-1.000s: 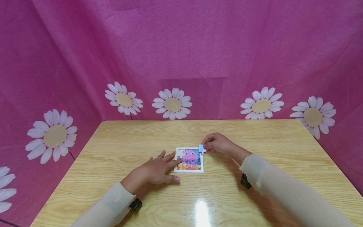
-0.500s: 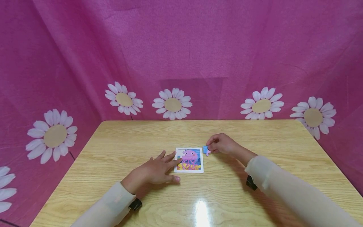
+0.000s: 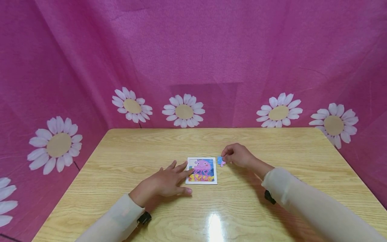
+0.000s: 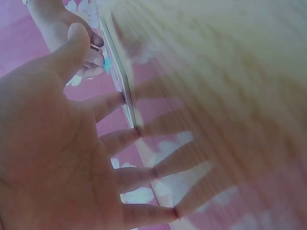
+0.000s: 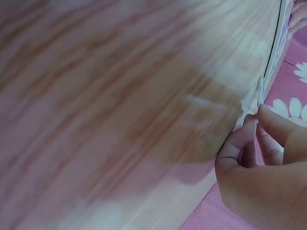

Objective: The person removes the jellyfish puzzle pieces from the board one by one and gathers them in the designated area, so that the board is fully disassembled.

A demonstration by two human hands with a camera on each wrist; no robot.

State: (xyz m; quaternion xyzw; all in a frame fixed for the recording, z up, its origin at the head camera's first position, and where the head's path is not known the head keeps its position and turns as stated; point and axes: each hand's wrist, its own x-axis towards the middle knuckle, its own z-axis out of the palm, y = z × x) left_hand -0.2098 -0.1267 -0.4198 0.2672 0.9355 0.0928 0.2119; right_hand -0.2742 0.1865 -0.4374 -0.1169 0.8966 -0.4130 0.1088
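A small jigsaw puzzle (image 3: 202, 174) with a pink jellyfish picture lies in a white frame on the table; a pale gap shows at its upper left. My left hand (image 3: 167, 179) is spread flat, with fingertips resting on the puzzle's left side; the left wrist view shows its straight fingers (image 4: 136, 178) touching down. Just right of the frame's far corner, my right hand (image 3: 239, 155) pinches a blue and pink puzzle piece (image 3: 220, 160) between thumb and fingers. In the right wrist view the piece (image 5: 261, 91) is seen edge-on, low at the tabletop.
The wooden table (image 3: 145, 144) has a glossy surface with a bright reflection near the front. Behind it and along the sides hangs a magenta cloth (image 3: 208, 50) printed with white daisies. A black band device (image 3: 144, 217) sits at the left wrist.
My right hand has drawn the puzzle piece from over the frame's upper right corner to the right, onto or close to the table. My left hand has stayed in place.
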